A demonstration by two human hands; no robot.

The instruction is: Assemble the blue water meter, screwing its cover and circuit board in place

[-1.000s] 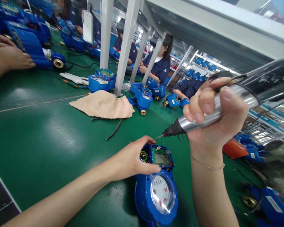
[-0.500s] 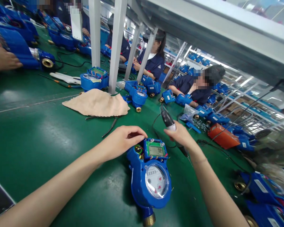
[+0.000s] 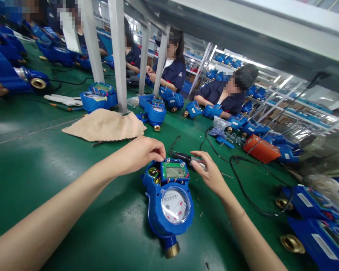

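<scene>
A blue water meter (image 3: 169, 203) lies in front of me with its brass end toward me. Its upper housing is uncovered, showing a green circuit board (image 3: 167, 166) with a lit display (image 3: 175, 172) and wires beside it. At the far left corner of this housing, my left hand (image 3: 147, 154) is closed, thumb and fingers curled onto the edge; the fingertips are partly hidden. A black and silver electric screwdriver (image 3: 182, 156) lies behind the meter, its thin bit pointing right. My right hand (image 3: 209, 171) is over its silver end with fingers apart.
Left of centre lies a beige cloth (image 3: 104, 126). More blue meters (image 3: 313, 241) crowd the right edge. An orange box (image 3: 261, 148), black cables (image 3: 243, 188) and a plastic bag (image 3: 219, 126) lie at the right. White posts (image 3: 118, 56) rise behind; co-workers (image 3: 172, 71) sit beyond.
The screwdriver, held raised in my right hand before, now lies on the table behind the meter, and the fingers have spread. My left hand stays at the meter; the view has shifted right.
</scene>
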